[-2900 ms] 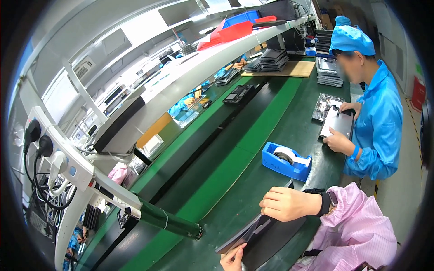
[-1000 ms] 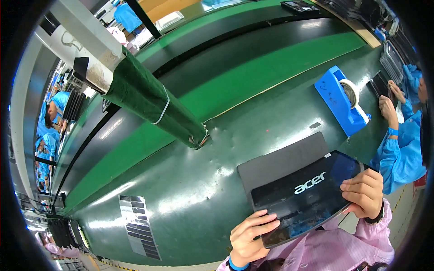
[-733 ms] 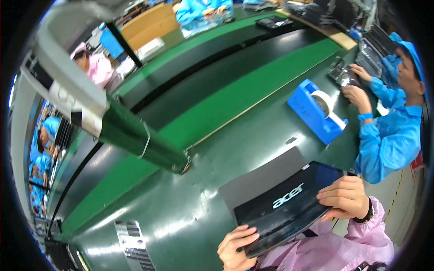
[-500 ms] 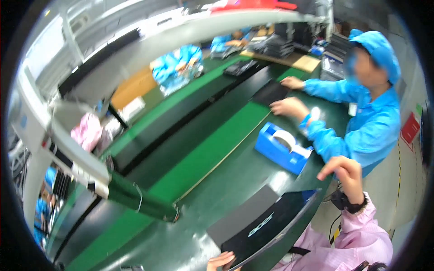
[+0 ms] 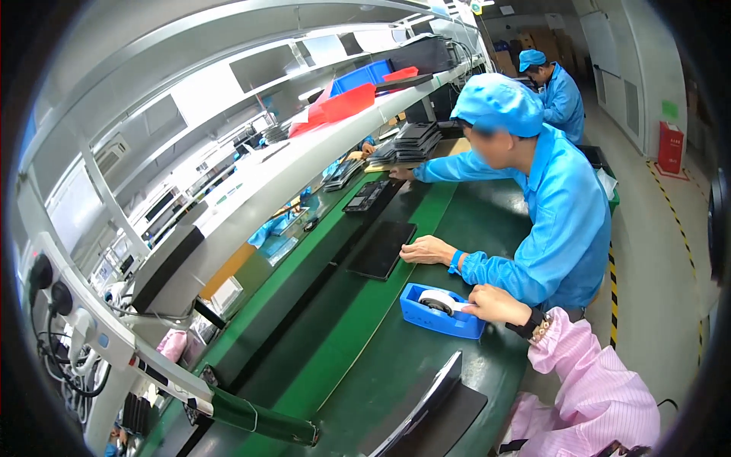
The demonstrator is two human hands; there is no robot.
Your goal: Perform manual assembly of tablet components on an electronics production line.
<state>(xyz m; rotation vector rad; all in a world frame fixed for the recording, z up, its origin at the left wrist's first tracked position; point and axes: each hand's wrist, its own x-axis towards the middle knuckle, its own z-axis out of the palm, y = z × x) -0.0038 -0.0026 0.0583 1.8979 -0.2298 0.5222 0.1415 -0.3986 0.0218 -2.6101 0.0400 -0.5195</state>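
Observation:
At the blue tape dispenser [image 5: 435, 322], my right hand [image 5: 496, 305] has its thumb and fingers pinched on the loose end of the tape [image 5: 459, 306]. The white tape roll [image 5: 437, 301] sits in the dispenser. Nearer to me, a glossy laptop screen panel [image 5: 426, 400] is tilted up, seen nearly edge-on, its lower part cut off by the frame's bottom edge. Beside it a flat dark grey sheet [image 5: 461, 419] lies on the green bench [image 5: 358, 400]. My left hand is out of view.
To the right of the belt, a co-worker in blue [image 5: 548, 221] touches a dark panel [image 5: 383, 250] on it. An open laptop base [image 5: 372, 196] and stacked panels [image 5: 411, 143] lie farther off. A grey post [image 5: 175, 381] with a green-wrapped arm stands at left.
My right hand has moved from the air above the bench to the tape end. The screen panel has tilted up, and my left hand has left the view. The view has swung upward.

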